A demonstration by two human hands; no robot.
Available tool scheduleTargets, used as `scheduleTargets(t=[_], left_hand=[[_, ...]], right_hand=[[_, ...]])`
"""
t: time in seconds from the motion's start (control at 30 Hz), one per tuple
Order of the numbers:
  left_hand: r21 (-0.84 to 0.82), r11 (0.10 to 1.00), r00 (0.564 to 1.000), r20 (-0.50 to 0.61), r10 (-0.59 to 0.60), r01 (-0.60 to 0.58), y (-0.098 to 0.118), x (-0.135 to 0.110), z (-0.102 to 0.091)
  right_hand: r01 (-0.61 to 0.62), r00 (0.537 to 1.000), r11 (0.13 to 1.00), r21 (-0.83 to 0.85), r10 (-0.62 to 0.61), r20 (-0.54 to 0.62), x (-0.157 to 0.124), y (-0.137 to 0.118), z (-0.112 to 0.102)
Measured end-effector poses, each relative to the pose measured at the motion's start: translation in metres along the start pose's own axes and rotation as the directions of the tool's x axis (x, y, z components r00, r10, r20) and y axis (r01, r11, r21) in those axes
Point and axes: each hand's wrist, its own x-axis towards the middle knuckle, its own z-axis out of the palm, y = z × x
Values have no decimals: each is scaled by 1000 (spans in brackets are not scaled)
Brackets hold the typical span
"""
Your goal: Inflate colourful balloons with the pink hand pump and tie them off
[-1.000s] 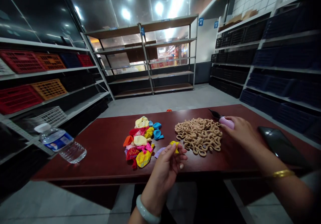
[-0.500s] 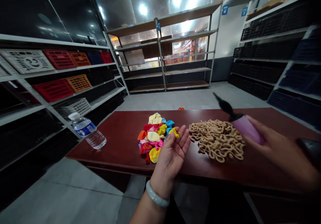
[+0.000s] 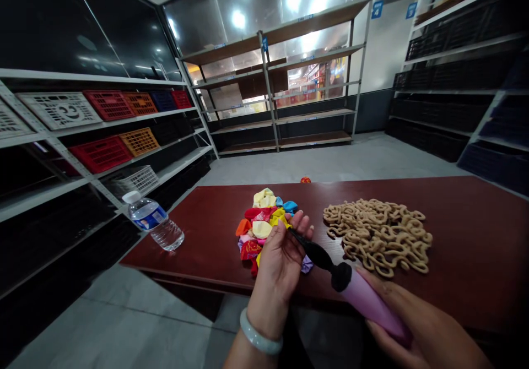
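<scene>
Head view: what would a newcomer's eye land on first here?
Probably the bright heap of deflated balloons on the table, partly behind the left hand. Next, the pink, black-nozzled balloon pump in the right hand, its tip at the left hand. Then the tan curly loops, piled toward the table's right.

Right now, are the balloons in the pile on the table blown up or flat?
Flat: the balloons that show lie limp and crumpled on the table. The left hand hides some of the pile.
</scene>
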Motion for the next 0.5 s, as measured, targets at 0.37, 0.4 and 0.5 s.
scheduleTargets(t=[0.37, 0.4, 0.5], left_hand=[[268, 950, 987, 55, 149, -158, -20, -22, -10], [278, 947, 987, 73, 146, -161, -19, -24, -13], [299, 944, 985, 134, 104, -140, -14, -29, -20]], right_hand=[[4, 1000, 1000, 18, -5, 30, 2, -7, -4], [5, 999, 1000, 31, -6, 37, 3, -7, -5], [4, 997, 998, 65, -9, 81, 3, -6, -8]])
